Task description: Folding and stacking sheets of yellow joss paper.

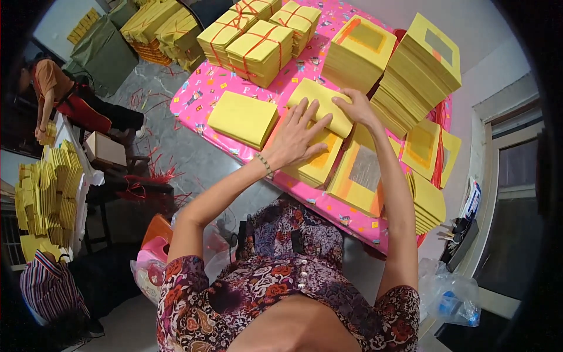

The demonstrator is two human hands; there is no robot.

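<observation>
My left hand (299, 135) lies palm down with its fingers spread. It touches the near left part of a folded yellow paper piece (314, 94) and the top of a low yellow paper stack (311, 170). At the folded piece's right end is my right hand (356, 108), gripping its edge with the thumb on top and the other fingers partly hidden. A flat yellow paper pile (243, 117) sits left of my left hand. Below my right forearm lies a yellow paper piece with a grey window and orange edge (363, 170).
The table has a pink patterned cover (193, 108). Bundles tied with red string (261, 50) stand at the back; tall yellow stacks (416, 76) lean at the right beside red strands (438, 152). A person (58, 97) works at another table on the left.
</observation>
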